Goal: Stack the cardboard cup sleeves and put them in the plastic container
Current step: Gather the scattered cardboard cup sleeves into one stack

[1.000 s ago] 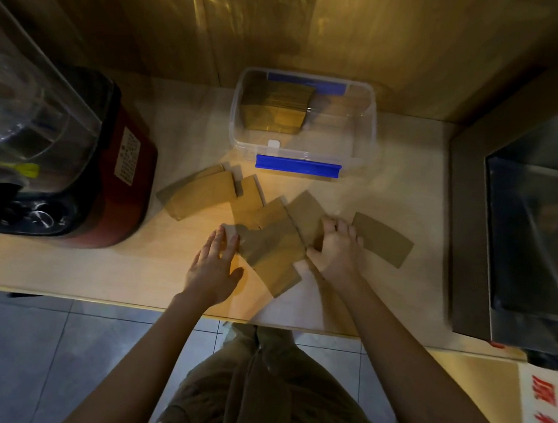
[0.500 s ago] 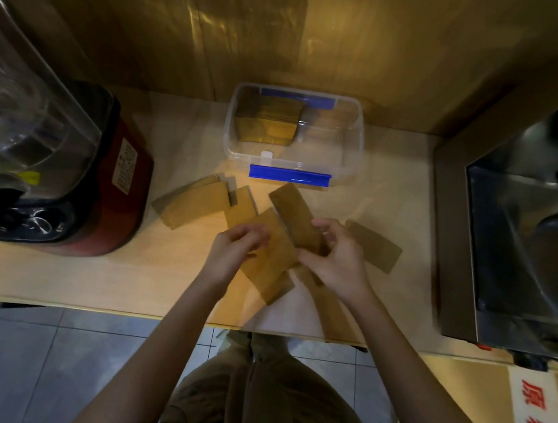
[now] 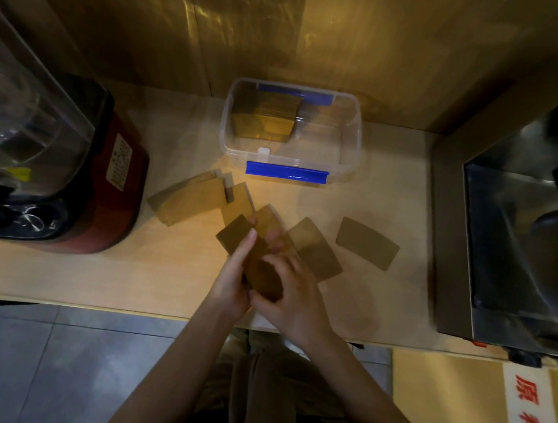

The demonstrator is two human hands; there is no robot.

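Observation:
Brown cardboard cup sleeves lie loose on the pale wooden counter. My left hand and my right hand together grip a small stack of sleeves just above the counter, near its front edge. One loose sleeve lies to the right, another sits beside my right hand, and several sleeves lie to the left. The clear plastic container with blue clips stands at the back, open, with a stack of sleeves inside its left half.
A red-based blender with a clear jug stands at the left. A steel machine fills the right side. A wooden wall closes the back. Below the counter's front edge is a tiled floor and a box with a red-lettered label.
My hands lifted sleeves from the counter and brought them together into one stack held between both hands. The sleeve my right hand was lifting half a second ago lies on the counter.

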